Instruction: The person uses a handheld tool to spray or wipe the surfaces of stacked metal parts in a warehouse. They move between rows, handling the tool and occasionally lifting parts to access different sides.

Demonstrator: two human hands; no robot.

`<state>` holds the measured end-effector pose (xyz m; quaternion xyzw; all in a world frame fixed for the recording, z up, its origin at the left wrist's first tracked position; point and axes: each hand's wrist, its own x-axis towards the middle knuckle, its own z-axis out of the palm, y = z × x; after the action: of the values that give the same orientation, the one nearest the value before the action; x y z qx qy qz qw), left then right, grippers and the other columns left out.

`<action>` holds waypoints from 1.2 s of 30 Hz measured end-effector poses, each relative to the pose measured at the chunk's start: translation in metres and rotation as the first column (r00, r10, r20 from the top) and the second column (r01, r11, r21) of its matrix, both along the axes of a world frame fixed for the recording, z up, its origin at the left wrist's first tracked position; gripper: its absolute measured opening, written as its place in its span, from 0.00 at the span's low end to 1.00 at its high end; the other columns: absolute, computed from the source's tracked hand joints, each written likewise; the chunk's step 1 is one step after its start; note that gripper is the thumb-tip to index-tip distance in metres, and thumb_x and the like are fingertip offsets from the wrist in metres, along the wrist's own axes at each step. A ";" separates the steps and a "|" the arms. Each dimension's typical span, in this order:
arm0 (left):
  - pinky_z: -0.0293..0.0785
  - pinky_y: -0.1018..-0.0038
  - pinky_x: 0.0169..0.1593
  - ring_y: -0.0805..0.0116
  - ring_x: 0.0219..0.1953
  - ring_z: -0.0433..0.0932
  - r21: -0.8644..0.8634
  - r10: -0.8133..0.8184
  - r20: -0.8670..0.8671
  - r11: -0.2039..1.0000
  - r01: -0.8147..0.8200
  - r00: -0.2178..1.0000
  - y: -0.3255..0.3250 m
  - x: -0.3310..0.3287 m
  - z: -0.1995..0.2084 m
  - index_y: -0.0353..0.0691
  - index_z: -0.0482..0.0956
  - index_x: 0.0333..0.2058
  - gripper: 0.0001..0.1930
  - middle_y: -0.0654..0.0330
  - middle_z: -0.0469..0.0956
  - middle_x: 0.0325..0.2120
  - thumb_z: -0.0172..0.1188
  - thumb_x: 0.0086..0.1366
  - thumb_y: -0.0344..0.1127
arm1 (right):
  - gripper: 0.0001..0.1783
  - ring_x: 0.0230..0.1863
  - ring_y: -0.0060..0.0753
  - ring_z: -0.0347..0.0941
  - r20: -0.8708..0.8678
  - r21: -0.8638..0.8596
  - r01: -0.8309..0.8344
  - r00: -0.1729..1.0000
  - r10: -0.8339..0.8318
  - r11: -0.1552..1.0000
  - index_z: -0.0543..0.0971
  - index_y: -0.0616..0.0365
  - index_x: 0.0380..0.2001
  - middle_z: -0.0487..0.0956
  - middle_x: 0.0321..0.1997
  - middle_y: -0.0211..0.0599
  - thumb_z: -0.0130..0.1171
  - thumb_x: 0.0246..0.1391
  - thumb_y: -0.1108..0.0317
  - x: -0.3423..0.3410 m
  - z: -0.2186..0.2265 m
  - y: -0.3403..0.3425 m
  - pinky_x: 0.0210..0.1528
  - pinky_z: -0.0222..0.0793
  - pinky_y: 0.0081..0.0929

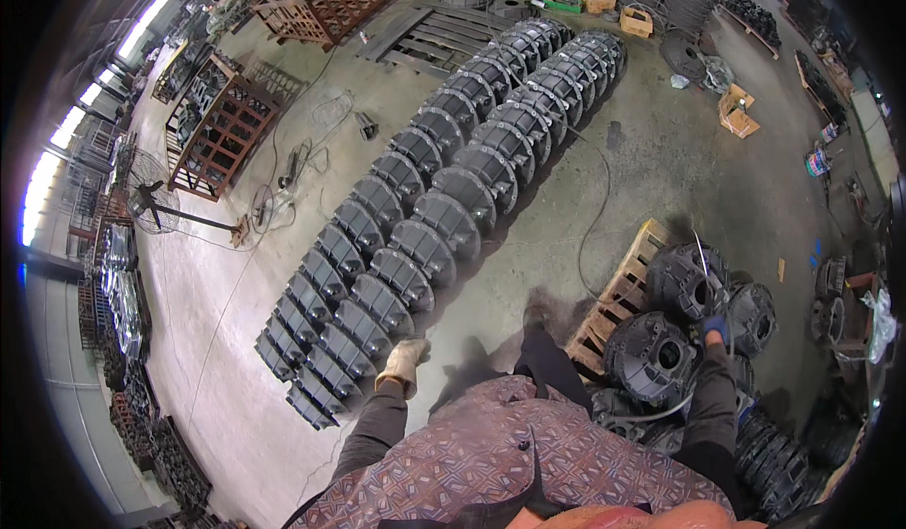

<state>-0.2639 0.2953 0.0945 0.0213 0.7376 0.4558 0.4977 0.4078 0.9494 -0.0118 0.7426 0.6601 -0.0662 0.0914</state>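
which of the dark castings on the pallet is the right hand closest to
The right hand is closest to the round casting just to its right; the casting with the round centre hole lies a little farther, to its lower left.

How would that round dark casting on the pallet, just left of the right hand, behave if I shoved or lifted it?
The casting looks like thick dark metal, so probably heavy and rigid. It sits broad on the pallet, so unlikely to tip; set on edge, its round rim might roll. The right hand is gloved.
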 end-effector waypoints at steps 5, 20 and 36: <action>0.76 0.74 0.35 0.68 0.28 0.84 -0.389 0.462 0.144 0.840 -0.379 0.875 -0.067 0.030 -0.028 0.47 0.84 0.39 0.08 0.64 0.84 0.30 0.61 0.69 0.42 | 0.17 0.53 0.59 0.81 -0.001 0.056 -0.289 0.957 0.289 0.956 0.88 0.54 0.42 0.84 0.50 0.52 0.60 0.57 0.57 -0.074 -0.021 0.051 0.51 0.79 0.49; 0.71 0.73 0.24 0.66 0.22 0.80 -0.450 0.560 0.236 0.787 -0.421 0.794 -0.122 0.028 -0.074 0.55 0.77 0.34 0.03 0.68 0.80 0.24 0.59 0.69 0.40 | 0.19 0.36 0.57 0.85 -0.481 -0.297 -0.268 0.871 0.099 0.916 0.84 0.63 0.44 0.85 0.37 0.58 0.66 0.58 0.58 -0.384 0.114 -0.078 0.38 0.78 0.50; 0.74 0.78 0.27 0.70 0.27 0.83 -0.400 0.554 0.198 0.799 -0.449 0.809 0.035 -0.008 -0.046 0.46 0.78 0.25 0.10 0.64 0.81 0.25 0.62 0.67 0.37 | 0.20 0.55 0.64 0.78 -0.072 -0.337 -0.373 0.926 0.371 0.864 0.83 0.62 0.51 0.81 0.54 0.62 0.58 0.63 0.59 -0.376 0.045 0.048 0.51 0.79 0.54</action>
<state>-0.2723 0.3303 0.0480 -0.3325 0.6965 0.4379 0.4610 0.0321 0.9972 0.0331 0.5736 0.7691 -0.1637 0.2295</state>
